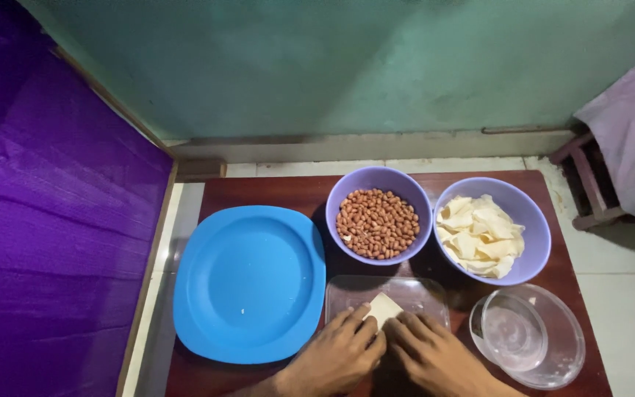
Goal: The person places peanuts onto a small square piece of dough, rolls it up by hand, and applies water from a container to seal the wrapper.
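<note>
At the bottom centre of the frame, the left hand (336, 354) and right hand (431, 353) both pinch a pale square wafer (384, 307) over a clear rectangular tray (428, 292). Above sit a bowl of peanuts (377, 223) and a bowl of pale chips (479, 237) (both bowls lilac); a blue plate (248, 283) lies at the left.

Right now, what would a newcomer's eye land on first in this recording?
Likely the bright blue plate at the table's left, then the two purple bowls behind: peanuts and pale chips. At the front edge, the left hand and right hand press a pale square piece over a clear tray.
</note>
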